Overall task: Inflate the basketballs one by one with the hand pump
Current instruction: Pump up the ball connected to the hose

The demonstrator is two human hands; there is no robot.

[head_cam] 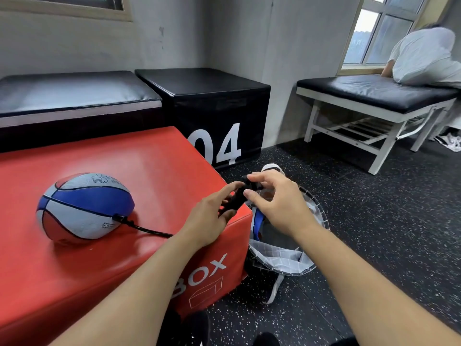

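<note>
Basketball (84,206) (half-flat) lies on red "BOX" block (154,166), left of both hands (208,221) (279,203) pinching the black pump (237,198); behind, "04".

Half-flat red, white and blue basketball (83,207) on red plyo box (154,168), black hose (147,229) plugged in, both hands (212,218) (277,206) gripping black hand pump (237,199) above grey bag (282,255)

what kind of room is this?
Most likely a gym or training room: a red plyo box marked "BOX", a black one numbered 04, speckled rubber flooring and a padded bench. A half-flat basketball lies on the red box.
</note>
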